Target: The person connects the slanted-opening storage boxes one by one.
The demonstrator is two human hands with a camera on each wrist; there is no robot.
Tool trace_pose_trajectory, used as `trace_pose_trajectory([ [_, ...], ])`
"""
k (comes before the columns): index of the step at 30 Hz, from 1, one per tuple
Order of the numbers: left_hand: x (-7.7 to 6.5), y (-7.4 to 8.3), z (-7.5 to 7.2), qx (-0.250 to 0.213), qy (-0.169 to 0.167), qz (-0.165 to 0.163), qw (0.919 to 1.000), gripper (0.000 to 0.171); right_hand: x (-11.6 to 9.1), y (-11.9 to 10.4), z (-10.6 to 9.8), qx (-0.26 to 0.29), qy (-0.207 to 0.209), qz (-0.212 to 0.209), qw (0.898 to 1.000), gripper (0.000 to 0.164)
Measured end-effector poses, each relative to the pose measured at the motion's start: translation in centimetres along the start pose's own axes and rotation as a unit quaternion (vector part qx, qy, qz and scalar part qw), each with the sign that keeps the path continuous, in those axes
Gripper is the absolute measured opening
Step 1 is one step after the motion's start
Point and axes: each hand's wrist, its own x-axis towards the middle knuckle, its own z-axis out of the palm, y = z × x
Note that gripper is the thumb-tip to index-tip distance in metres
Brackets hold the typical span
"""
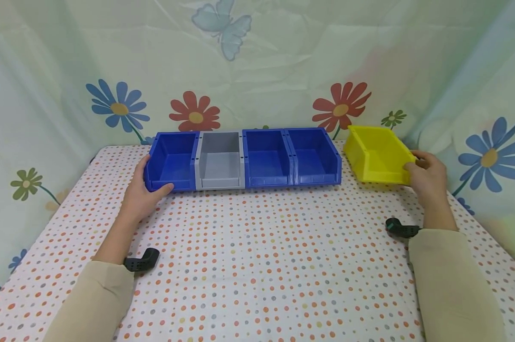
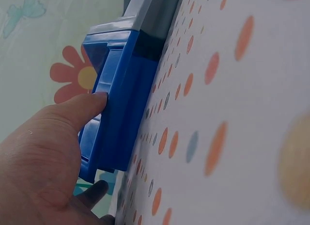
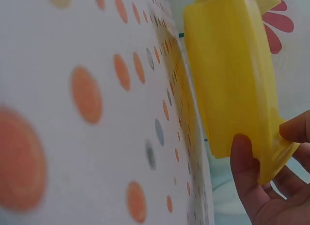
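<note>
At the right, my right hand (image 1: 429,178) pinches the front right corner of a yellow storage bin (image 1: 383,159). In the right wrist view the yellow bin (image 3: 225,79) appears held just off the tabletop, fingers (image 3: 244,159) on either side of its wall. My left hand (image 1: 142,197) holds the leftmost blue bin (image 1: 172,185), its thumb on the front lip and the other fingers along the left side. The left wrist view shows that thumb (image 2: 85,108) pressing the blue bin (image 2: 121,108); the other fingers are partly hidden.
Joined to the held blue bin stand a grey bin (image 1: 220,183) and two more blue bins (image 1: 268,180), (image 1: 317,179) in one row. A gap separates the row from the yellow bin. The dotted tablecloth (image 1: 257,261) stretches in front; a flowered curtain (image 1: 266,71) hangs behind.
</note>
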Motion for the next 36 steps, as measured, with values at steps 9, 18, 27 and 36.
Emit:
trace_pose_trajectory([
  [9,0.0,0.0,-0.1,-0.003,0.002,0.009,0.9999,0.103,-0.1,-0.4,0.2,0.022,0.002,-0.013,1.0,0.056],
  [18,0.0,0.0,0.0,-0.009,0.001,0.008,0.9999,0.103,-0.5,-1.2,0.1,0.036,0.004,-0.023,0.999,0.054],
  [27,0.0,0.0,-0.1,-0.009,0.004,0.011,0.9999,0.103,-0.9,-2.1,0.2,0.051,0.012,-0.027,0.998,0.052],
  [36,0.1,-0.1,0.1,-0.005,0.005,0.011,0.9999,0.102,-1.7,-3.4,0.8,0.136,0.02,-0.035,0.99,0.05],
])
